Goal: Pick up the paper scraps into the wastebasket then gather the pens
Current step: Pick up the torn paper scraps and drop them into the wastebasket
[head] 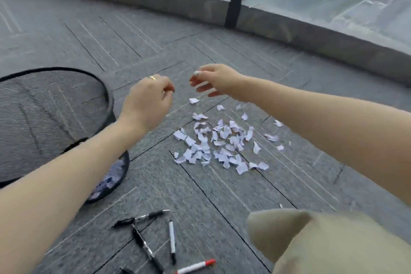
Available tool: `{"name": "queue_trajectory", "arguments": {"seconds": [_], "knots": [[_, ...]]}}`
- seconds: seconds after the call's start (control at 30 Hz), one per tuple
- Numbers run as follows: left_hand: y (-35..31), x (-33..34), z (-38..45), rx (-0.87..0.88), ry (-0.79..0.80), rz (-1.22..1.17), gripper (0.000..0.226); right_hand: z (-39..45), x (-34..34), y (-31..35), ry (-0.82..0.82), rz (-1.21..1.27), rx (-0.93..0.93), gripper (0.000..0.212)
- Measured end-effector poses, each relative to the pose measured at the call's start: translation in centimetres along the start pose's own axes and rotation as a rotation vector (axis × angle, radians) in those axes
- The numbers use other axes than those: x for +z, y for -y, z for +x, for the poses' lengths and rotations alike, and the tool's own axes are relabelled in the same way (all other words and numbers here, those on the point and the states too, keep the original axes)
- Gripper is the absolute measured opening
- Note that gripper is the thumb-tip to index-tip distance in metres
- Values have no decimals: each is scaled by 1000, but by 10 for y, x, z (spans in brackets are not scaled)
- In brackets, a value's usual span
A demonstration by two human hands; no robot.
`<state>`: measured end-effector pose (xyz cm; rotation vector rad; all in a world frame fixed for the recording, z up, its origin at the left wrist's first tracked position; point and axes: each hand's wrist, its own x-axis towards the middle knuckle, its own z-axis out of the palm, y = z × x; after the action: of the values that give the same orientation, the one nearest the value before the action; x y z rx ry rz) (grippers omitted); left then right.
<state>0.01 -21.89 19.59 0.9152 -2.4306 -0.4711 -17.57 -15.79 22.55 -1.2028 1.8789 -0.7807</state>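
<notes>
Right hand (213,80) pinches a scrap, left hand (149,98) loosely curled, contents unclear, both above the floor scrap pile (213,144) beside the mesh wastebasket (104,91), pens (151,240) nearer; light scraps could flutter past the rim.

You've got open carpet (138,46) from ten to one o'clock. The wastebasket (53,118) blocks nine o'clock, paper scraps (218,142) crowd the centre, pens (153,236) litter six, and a knee (322,242) closes off five.
</notes>
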Motion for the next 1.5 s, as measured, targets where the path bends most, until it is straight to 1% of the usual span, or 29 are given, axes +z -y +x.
{"name": "queue_trajectory", "arguments": {"seconds": [0.07,0.17,0.23,0.3,0.33,0.4,0.47,0.53,0.6,0.7,0.77,0.9,0.97,1.07,1.13,1.2,1.27,1.33,1.37,1.43,1.5], "knots": [[-16,34,0,136,92,54,16,-16,-23,-67,-49,8,123,22],[-28,90,-11,415,341,210,15,-51,-34,-171,-86,-8,311,23],[-30,128,-24,574,482,307,9,-80,-28,-234,-81,-40,413,22],[-35,162,-37,570,647,352,9,-107,-17,-285,-63,-117,467,17],[-38,178,-42,520,702,353,14,-121,-9,-306,-71,-186,472,15],[-41,201,-52,382,748,324,22,-152,13,-335,-200,-369,442,15],[-45,220,-64,336,790,291,23,-183,36,-352,-331,-459,447,23],[-46,231,-75,340,840,298,24,-202,50,-361,-372,-433,478,32],[-45,234,-82,326,849,298,25,-203,52,-366,-388,-387,506,37],[-43,230,-83,198,826,228,22,-198,50,-364,-256,-456,515,43],[-41,227,-84,110,818,184,21,-199,49,-365,-218,-486,520,40],[-46,229,-92,26,824,125,19,-203,49,-365,-286,-497,485,25],[-53,237,-97,-8,827,86,19,-200,49,-366,-301,-526,439,20],[-68,250,-109,-75,833,-11,17,-196,51,-368,-280,-591,330,12],[-76,257,-120,-78,864,-45,17,-192,51,-369,-267,-642,286,13],[-81,263,-126,-53,897,-53,16,-189,50,-370,-235,-651,307,16],[-84,266,-125,-63,902,-71,16,-188,48,-372,-242,-546,354,16],[-86,266,-121,-88,884,-98,16,-190,46,-372,-330,-360,427,14],[-86,266,-120,-91,878,-104,15,-193,44,-371,-375,-307,460,13],[-84,265,-118,-93,885,-98,15,-201,45,-370,-399,-321,506,8],[-81,265,-117,-105,898,-91,15,-208,50,-367,-341,-418,546,12]]}}
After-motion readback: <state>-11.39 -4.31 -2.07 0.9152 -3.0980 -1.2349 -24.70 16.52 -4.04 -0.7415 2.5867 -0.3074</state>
